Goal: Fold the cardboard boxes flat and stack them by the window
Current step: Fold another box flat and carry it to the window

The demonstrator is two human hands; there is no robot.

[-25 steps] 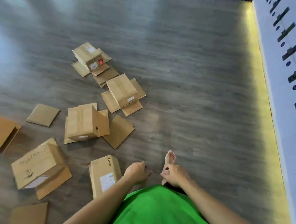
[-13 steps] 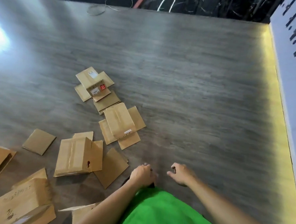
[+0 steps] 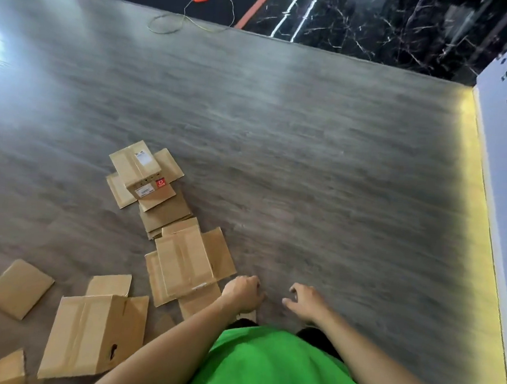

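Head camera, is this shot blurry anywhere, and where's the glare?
Head view: the grey wood-look floor smears with motion blur, worst toward the right; white glare blooms at the left edge; a yellow light strip glows along the white wall; the brown cardboard boxes stay fairly sharp.

Labelled box [image 3: 143,171] farthest, taped box [image 3: 184,261] nearer, large box [image 3: 92,333] nearest left, loose panel [image 3: 18,288] far left

You wear a bright green shirt [image 3: 269,366]; your forearms are bare above it, dark cloth showing at its hem.
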